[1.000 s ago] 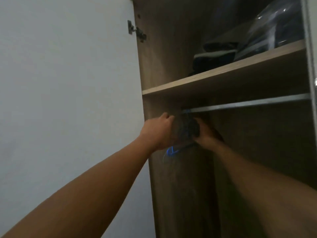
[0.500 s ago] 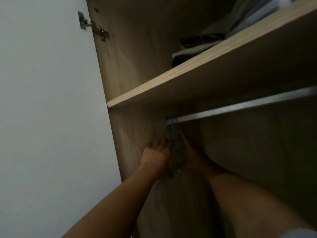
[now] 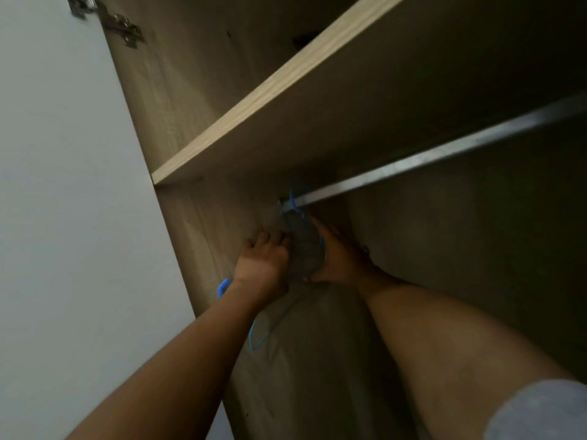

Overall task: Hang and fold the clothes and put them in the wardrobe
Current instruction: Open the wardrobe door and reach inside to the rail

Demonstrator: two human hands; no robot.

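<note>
A grey garment hangs on a blue hanger whose hook sits over the metal rail at its left end, close to the wardrobe's side wall. My left hand presses the garment's collar from the left and my right hand grips it from the right. The rest of the garment hangs down below my hands, with blue hanger edges showing beside my left wrist.
A wooden shelf runs just above the rail. The open white wardrobe door stands to the left, with a metal hinge at the top. The rail to the right carries nothing I can see.
The hanger hook has gone onto the rail's left end. My view has moved closer and tilted upward, and both hands now sit lower on the garment's collar.
</note>
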